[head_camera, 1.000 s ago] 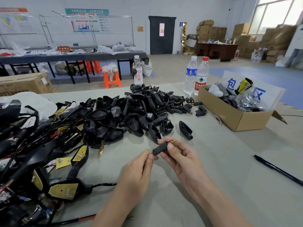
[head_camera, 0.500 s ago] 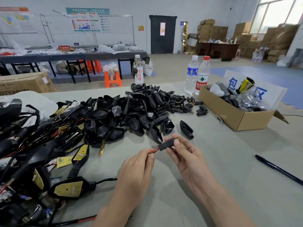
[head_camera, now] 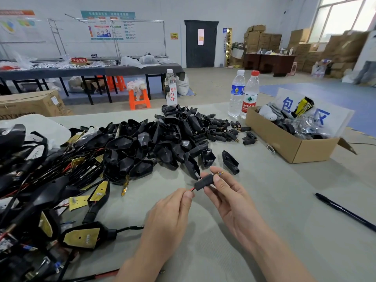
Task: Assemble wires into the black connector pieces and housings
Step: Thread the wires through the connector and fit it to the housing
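Observation:
My right hand (head_camera: 225, 192) pinches a small black connector sleeve (head_camera: 204, 182) between thumb and fingers; a brass terminal tip (head_camera: 220, 173) sticks out of its far end. My left hand (head_camera: 173, 212) pinches the red wire (head_camera: 191, 189) that comes out of the sleeve's near end. A heap of black housings (head_camera: 154, 143) lies just beyond the hands. One housing (head_camera: 231, 162) lies alone, right of the heap. Small black connector pieces (head_camera: 221, 129) lie scattered at the heap's far right.
Wired assemblies with brass-coloured plates (head_camera: 79, 239) crowd the left side. An open cardboard box (head_camera: 289, 143) of parts stands at the right, two water bottles (head_camera: 244, 94) behind it and a third bottle (head_camera: 171, 88) further left. A black pen (head_camera: 345, 210) lies at the right.
The hands have drawn apart: a short length of red wire now shows between my left fingers and the sleeve, and the brass tip sticks out further.

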A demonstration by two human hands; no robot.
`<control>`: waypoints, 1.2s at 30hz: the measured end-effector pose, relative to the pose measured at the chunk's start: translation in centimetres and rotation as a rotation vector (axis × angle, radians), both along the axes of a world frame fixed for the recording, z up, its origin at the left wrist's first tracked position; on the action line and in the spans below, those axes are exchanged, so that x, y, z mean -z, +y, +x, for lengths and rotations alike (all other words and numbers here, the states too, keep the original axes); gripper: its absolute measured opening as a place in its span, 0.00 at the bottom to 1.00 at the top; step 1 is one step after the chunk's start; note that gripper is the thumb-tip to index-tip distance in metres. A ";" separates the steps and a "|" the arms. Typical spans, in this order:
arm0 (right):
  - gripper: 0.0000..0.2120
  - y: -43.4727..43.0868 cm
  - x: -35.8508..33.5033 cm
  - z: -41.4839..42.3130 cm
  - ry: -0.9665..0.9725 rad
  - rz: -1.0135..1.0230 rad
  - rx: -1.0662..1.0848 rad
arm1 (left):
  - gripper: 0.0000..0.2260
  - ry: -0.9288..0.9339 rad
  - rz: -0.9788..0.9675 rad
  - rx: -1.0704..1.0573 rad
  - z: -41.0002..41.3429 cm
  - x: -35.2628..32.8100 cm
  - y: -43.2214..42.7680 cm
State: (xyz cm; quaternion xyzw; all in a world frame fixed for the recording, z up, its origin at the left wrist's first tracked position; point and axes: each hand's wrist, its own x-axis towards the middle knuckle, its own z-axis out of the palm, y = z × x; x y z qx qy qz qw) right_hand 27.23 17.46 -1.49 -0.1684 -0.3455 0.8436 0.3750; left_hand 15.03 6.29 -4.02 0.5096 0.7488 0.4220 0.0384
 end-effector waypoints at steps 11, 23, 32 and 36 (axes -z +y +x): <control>0.14 -0.4 0.0 0.0 -0.018 -0.033 -0.040 | 0.16 -0.134 0.072 0.023 -0.4 0.2 0.3; 0.09 -0.6 -0.1 -0.1 -0.039 -0.048 -0.053 | 0.19 -0.127 0.074 0.033 -0.4 0.5 0.4; 0.08 -0.7 -0.3 0.0 -0.062 -0.039 -0.061 | 0.20 -0.115 0.076 0.055 -0.5 0.4 0.3; 0.11 -0.9 -0.1 -0.1 -0.065 -0.046 -0.080 | 0.22 -0.109 0.065 0.065 -0.5 0.5 0.3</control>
